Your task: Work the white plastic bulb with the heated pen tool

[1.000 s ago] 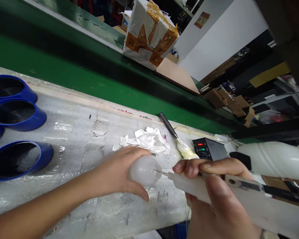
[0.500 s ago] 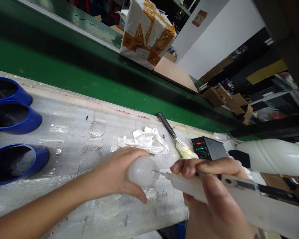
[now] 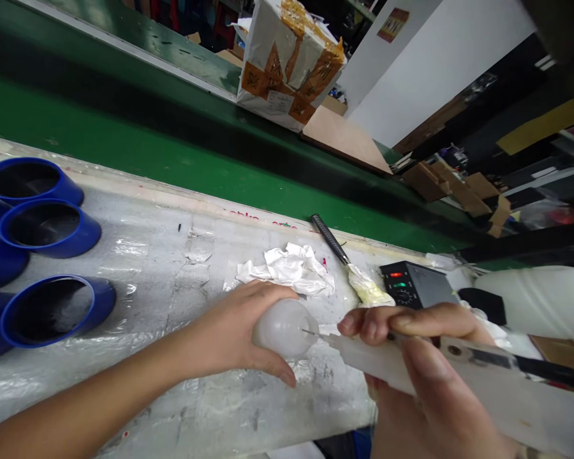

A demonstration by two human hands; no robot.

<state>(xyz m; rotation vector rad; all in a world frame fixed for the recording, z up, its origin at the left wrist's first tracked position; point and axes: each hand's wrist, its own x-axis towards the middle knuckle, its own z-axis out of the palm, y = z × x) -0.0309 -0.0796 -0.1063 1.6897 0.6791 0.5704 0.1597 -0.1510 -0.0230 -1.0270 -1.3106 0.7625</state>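
My left hand [image 3: 229, 331] is wrapped round a milky white round ball [image 3: 283, 328] resting on the plastic-covered bench [image 3: 172, 280]. My right hand [image 3: 425, 382] grips a long white dispensing tool [image 3: 459, 373] whose thin metal needle [image 3: 310, 332] touches the ball's right side. The thumb lies along the tool's top and the fingers curl over its front.
Several blue cup-shaped parts [image 3: 48, 226] stand at the left. A crumpled white cloth [image 3: 289, 268], a black-handled brush [image 3: 344, 258] and a small black control box with lights [image 3: 414, 287] lie behind the hands. A green belt [image 3: 172, 166] and a taped parcel [image 3: 289, 57] run beyond.
The view has shifted slightly, so everything sits a little to the right. Both hands keep the same grip, with the needle still at the ball.
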